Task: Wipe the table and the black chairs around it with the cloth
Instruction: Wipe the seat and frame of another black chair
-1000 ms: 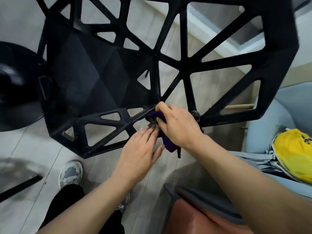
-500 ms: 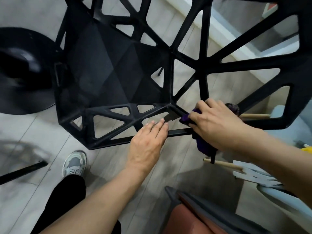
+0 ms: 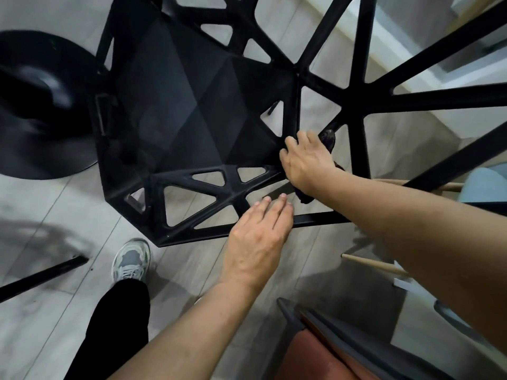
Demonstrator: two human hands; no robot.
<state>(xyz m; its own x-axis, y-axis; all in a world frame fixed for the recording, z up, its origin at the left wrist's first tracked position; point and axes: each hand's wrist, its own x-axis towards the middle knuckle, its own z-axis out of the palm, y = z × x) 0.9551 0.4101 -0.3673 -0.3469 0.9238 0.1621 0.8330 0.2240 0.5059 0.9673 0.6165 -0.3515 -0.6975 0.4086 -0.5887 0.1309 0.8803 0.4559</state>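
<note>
The dark purple cloth [image 3: 327,138], clenched in the right hand [image 3: 306,160], has been carried inward along the black lattice plastic chair [image 3: 192,111]; the flat, empty left hand [image 3: 258,234] steadies its edge.

I see a black chair [image 3: 192,111] with a pattern of triangular cut-outs, and a dark purple cloth [image 3: 327,138]. The floor [image 3: 192,270] is pale grey planks. My shoe [image 3: 131,260] is grey and white, the trouser leg [image 3: 115,330] black. A rust-red cushion [image 3: 323,360] shows.

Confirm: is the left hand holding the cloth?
No, the left hand rests flat on the black chair frame; the right hand grips the purple cloth.
</note>
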